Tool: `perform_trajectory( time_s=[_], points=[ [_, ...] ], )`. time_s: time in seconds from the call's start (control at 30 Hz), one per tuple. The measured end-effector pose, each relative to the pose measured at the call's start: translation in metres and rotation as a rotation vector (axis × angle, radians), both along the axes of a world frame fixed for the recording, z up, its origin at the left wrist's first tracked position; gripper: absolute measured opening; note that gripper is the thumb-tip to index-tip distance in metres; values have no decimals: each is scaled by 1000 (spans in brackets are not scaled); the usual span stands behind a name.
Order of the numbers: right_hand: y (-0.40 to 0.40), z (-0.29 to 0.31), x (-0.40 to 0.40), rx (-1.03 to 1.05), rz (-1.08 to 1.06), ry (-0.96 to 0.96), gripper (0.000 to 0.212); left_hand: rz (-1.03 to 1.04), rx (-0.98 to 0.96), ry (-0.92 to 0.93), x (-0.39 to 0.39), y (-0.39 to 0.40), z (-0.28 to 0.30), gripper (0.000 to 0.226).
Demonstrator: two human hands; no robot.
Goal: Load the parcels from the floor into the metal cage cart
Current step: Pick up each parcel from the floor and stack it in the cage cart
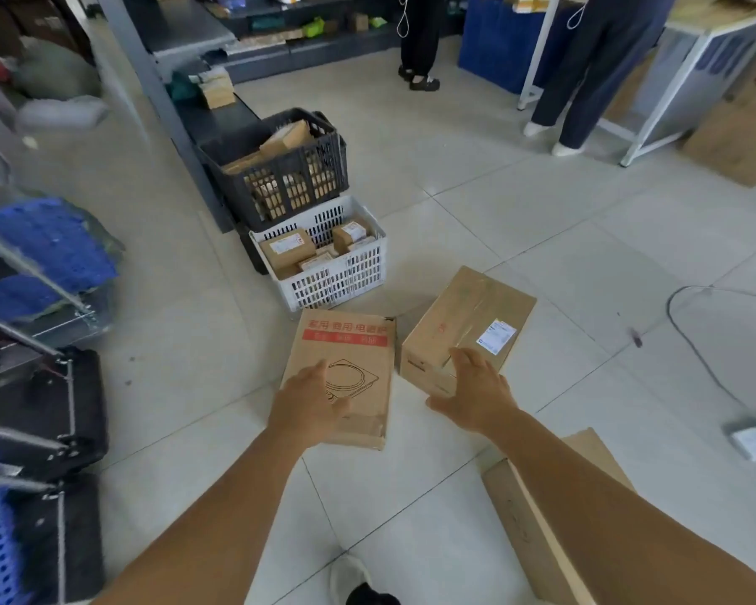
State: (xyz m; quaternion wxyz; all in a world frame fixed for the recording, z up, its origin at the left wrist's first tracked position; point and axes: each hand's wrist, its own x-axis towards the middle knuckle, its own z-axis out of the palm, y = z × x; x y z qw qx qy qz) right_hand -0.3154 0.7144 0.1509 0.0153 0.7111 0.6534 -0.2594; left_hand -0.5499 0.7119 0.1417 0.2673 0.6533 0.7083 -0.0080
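Brown cardboard makes up the flat parcel (345,377) lying on the tiled floor (520,220); a red band with printed characters crosses its far end, and a line drawing of a round cooktop sits in the middle. Its near corner looks scuffed and creased. The left hand (308,401) is spread over the near half of this parcel, fingers straight, its grip closed on nothing. Just to the right, nearly touching, lies a thicker taped box (468,325), angled, with a white shipping label on its top face. The right hand (476,395) hovers at the near end of that box, fingers open and relaxed, thumb pointing toward the flat parcel; whether it touches the cardboard cannot be told. A third carton (537,530) lies nearer, partly hidden under the right forearm.

The metal cage cart (40,386) stands at the left edge, blurred, its steel bars framing dark bags and blue perforated plastic. Beyond the parcels a white slotted crate (337,272) holds small labelled boxes, and a black crate (280,176) of more boxes rests behind it against a grey shelf frame. A dark cable (690,342) curls across the pale grey tiles on the right. Two people's legs (577,72) stand by tables at the far side.
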Motion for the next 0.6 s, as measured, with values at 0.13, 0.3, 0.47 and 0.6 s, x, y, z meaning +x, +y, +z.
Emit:
perform_trajectory(
  time_s=[0.13,0.3,0.47,0.6],
  points=[
    [46,-11,-26,-1,-8,27,87,136,-42,-78,-32,34,-21,79],
    [109,-28,-61,-26,66,12,86,280,-105,-70,-64,64,-43,81],
    [178,-56,-86,-44,192,-37,90,398,-150,-38,-88,97,-67,79],
    [247,-95,-95,-77,318,-36,91,535,-179,-30,-94,128,-95,81]
  ],
)
